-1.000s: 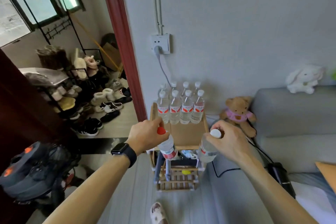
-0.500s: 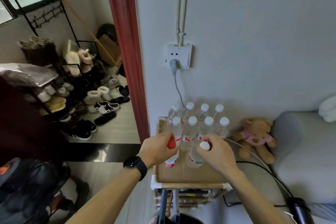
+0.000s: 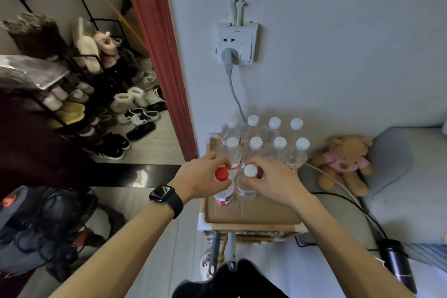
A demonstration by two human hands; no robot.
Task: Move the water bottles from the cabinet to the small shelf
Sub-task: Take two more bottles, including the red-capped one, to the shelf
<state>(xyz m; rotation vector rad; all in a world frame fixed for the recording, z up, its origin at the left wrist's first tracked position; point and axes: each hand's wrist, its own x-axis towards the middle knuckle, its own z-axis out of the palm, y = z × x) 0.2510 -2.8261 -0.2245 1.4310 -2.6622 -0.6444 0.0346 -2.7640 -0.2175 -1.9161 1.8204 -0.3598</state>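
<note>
A small wooden shelf (image 3: 251, 215) with a cardboard top stands against the wall. Several white-capped water bottles (image 3: 279, 146) stand on it in two rows at the back. My left hand (image 3: 200, 178) grips a red-capped bottle (image 3: 222, 173) by its neck, and that bottle stands on the cardboard just in front of the rows. My right hand (image 3: 273, 180) grips a white-capped bottle (image 3: 250, 170) right beside it, also upright on the shelf top.
A wall socket (image 3: 237, 43) with a grey cable hangs above the bottles. A teddy bear (image 3: 343, 162) and a grey sofa (image 3: 408, 176) are to the right. A red door frame (image 3: 159, 55), shoe racks (image 3: 79, 94) and a fan (image 3: 36, 227) lie left. A black flask (image 3: 396, 266) lies lower right.
Both hands carried their bottles forward from in front of the shelf onto its top and lowered them until they stand beside the rows. The view has moved closer to the shelf.
</note>
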